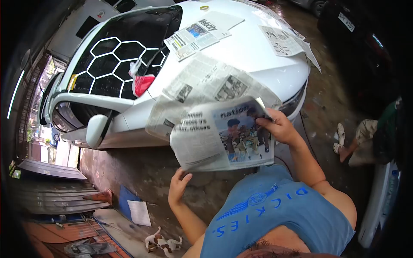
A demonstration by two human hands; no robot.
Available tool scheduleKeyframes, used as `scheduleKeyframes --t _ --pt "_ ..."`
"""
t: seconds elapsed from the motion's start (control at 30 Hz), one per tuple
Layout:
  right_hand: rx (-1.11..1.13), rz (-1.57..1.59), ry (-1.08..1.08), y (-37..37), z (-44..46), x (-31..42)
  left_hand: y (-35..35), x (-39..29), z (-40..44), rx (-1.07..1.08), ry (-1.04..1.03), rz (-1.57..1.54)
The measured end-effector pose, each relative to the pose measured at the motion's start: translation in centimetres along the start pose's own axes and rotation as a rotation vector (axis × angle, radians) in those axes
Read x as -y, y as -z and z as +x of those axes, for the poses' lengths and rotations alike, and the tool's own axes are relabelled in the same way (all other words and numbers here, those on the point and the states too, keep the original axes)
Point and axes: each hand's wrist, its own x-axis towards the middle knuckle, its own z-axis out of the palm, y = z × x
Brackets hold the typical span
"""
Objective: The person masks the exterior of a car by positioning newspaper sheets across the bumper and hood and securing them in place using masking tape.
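My right hand (pixel 282 127) grips the right edge of a newspaper (pixel 202 144), thumb on top of a page headed "nation" with a large colour photo. At the paper's lower left corner, my left hand (pixel 180 185) pinches the edge between thumb and fingers. The held paper hangs partly unfolded in front of my blue shirt (pixel 258 206). Just beyond it, another opened newspaper sheet (pixel 202 81) drapes over the fender of a white car (pixel 254 56), its near part hidden behind the held one.
More newspapers (pixel 198 36) and a crossword sheet (pixel 282 41) lie on the hood, with a roll of tape (pixel 204 7). A red plastic bag (pixel 143 84) sits by the windshield. A dog (pixel 163 243) is at the bottom; a person's foot (pixel 340 135) and dark car (pixel 365 38) are right.
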Motion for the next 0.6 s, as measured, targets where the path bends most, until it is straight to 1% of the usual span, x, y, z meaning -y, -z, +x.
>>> scheduleKeyframes --t 0.03,0.07,0.1,0.13,0.17,0.2,0.23,0.27,0.33,0.4,0.43,0.53,0.57,0.6 --pt "0.029 -0.222 0.102 -0.9 -1.1 0.2 -0.1 1.8 -0.4 -0.005 0.127 0.053" --pt "0.052 -0.445 0.198 -1.9 -2.6 0.4 -0.8 3.7 -1.1 -0.085 0.092 0.107" --pt "0.082 -0.437 0.237 -3.4 -4.1 1.0 -2.5 5.3 -2.0 -0.155 0.061 0.158" --pt "0.082 -0.484 0.191 -5.2 -5.8 1.1 -4.4 5.4 -3.2 -0.22 0.036 0.211" --pt "0.062 -0.554 0.139 -6.7 -7.6 0.6 -5.8 4.9 -4.6 -0.177 0.104 0.332" --pt "0.041 -0.627 0.094 -8.1 -9.3 -0.2 -7.4 5.0 -5.7 -0.104 0.203 0.211" --pt "-0.007 -0.698 0.088 -9.2 -11.1 -1.4 -9.2 5.7 -6.5 0.014 0.242 0.124" --pt "-0.042 -0.717 0.027 -10.3 -12.8 -2.1 -11.2 6.2 -7.3 0.129 0.277 0.041" --pt "-0.086 -0.817 -0.076 -12.1 -16.7 -4.7 -16.5 6.0 -9.6 0.234 0.147 -0.412" --pt "0.01 -0.812 -0.102 -13.2 -19.9 -7.0 -20.2 5.4 -11.0 0.299 0.135 -0.487" --pt "0.066 -0.808 -0.114 -13.6 -21.6 -7.2 -21.7 5.6 -11.1 0.355 0.024 -0.498" --pt "0.162 -0.734 -0.175 -14.0 -24.4 -6.5 -23.4 5.9 -12.0 0.288 0.358 -0.601" --pt "0.255 -0.74 -0.241 -13.6 -24.9 -5.8 -23.7 5.6 -12.8 0.214 0.355 -0.598" --pt "0.245 -0.697 -0.231 -13.3 -25.6 -5.4 -23.7 5.9 -13.1 0.213 0.368 -0.655"
